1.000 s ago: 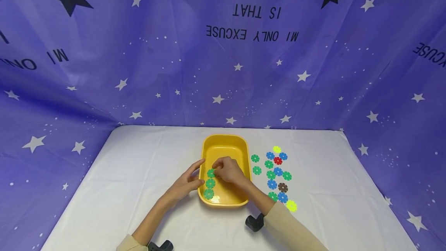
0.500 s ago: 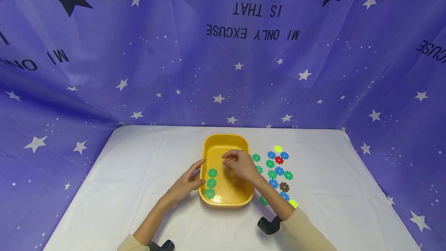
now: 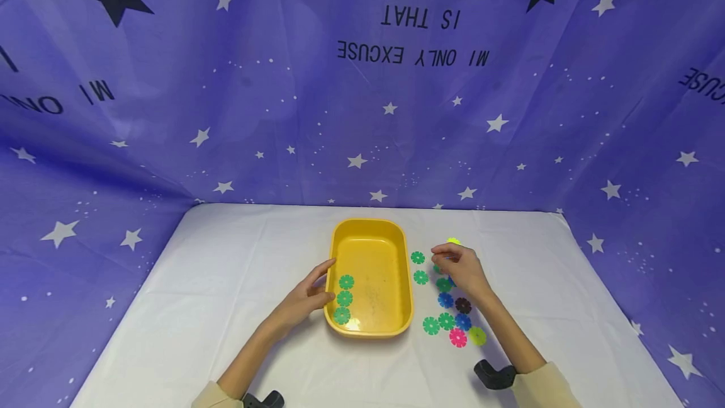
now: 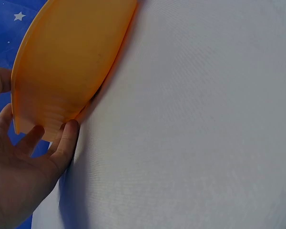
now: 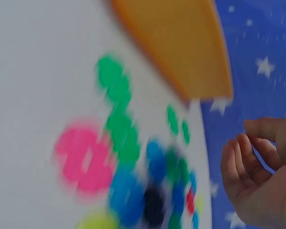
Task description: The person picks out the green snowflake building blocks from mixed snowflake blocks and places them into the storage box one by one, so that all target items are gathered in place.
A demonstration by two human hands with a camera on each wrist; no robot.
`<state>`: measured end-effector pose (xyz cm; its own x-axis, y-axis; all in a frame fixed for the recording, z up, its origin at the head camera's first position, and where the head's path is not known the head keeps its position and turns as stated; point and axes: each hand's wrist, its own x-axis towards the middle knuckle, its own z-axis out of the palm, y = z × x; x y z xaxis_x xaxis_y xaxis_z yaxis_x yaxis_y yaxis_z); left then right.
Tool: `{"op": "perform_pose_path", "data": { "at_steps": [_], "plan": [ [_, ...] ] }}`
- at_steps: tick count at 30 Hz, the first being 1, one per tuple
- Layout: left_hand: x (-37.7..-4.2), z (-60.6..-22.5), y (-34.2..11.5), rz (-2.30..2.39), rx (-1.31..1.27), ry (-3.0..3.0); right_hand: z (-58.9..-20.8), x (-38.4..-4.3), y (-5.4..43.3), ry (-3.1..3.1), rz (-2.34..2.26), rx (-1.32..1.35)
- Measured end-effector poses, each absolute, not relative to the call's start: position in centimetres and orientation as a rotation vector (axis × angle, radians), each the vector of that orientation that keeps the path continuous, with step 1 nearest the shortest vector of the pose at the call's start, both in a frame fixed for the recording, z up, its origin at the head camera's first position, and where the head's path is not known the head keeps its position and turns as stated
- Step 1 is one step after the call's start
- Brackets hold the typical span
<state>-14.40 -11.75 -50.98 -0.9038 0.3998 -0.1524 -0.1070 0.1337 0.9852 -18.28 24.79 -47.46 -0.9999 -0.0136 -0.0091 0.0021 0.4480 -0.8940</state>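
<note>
A yellow plastic tray point(image 3: 376, 282) stands on the white table. Three green notched discs point(image 3: 344, 298) lie in a column along its left inner side. My left hand point(image 3: 301, 304) touches the tray's left wall with spread fingers; in the left wrist view, the fingertips point(image 4: 70, 129) rest against the outside of the tray. To the right of the tray, my right hand point(image 3: 466, 274) is above a group of loose discs, partly covering them. Its fingers are loosely bent and no disc shows between them in the right wrist view.
Loose discs right of the tray include several green ones point(image 3: 421, 277), a pink one point(image 3: 458, 337), blue ones point(image 3: 445, 300), a dark brown one point(image 3: 462, 305) and a yellow one point(image 3: 477, 336). A purple star-print cloth point(image 3: 317, 112) hangs behind the table.
My right hand has left the discs inside the tray and moved right, over the loose discs. The pink disc, hidden before, now shows. My left hand stays at the tray.
</note>
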Motion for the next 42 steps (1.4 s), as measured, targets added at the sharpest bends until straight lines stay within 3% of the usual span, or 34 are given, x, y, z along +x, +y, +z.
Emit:
{"op": "perform_pose_path", "data": {
  "at_steps": [9, 15, 28, 42],
  "plan": [
    [-14.5, -50.8, -11.6, 1.814, 0.283, 2.050, -49.2, -16.5, 31.3, 2.731, -1.455, 0.203],
    [-14.5, -50.6, -11.6, 1.813, 0.281, 2.047, -50.5, -15.8, 33.4, 2.735, -1.387, 0.172],
    [-14.5, -50.8, -11.7, 1.818, 0.291, 2.044, -50.9, -15.7, 33.5, 2.821, -1.158, 0.050],
    [-14.4, -51.0, -11.8, 1.819, 0.293, 2.038, -50.7, -15.6, 33.2, 2.777, -1.214, 0.050]
  ]
}}
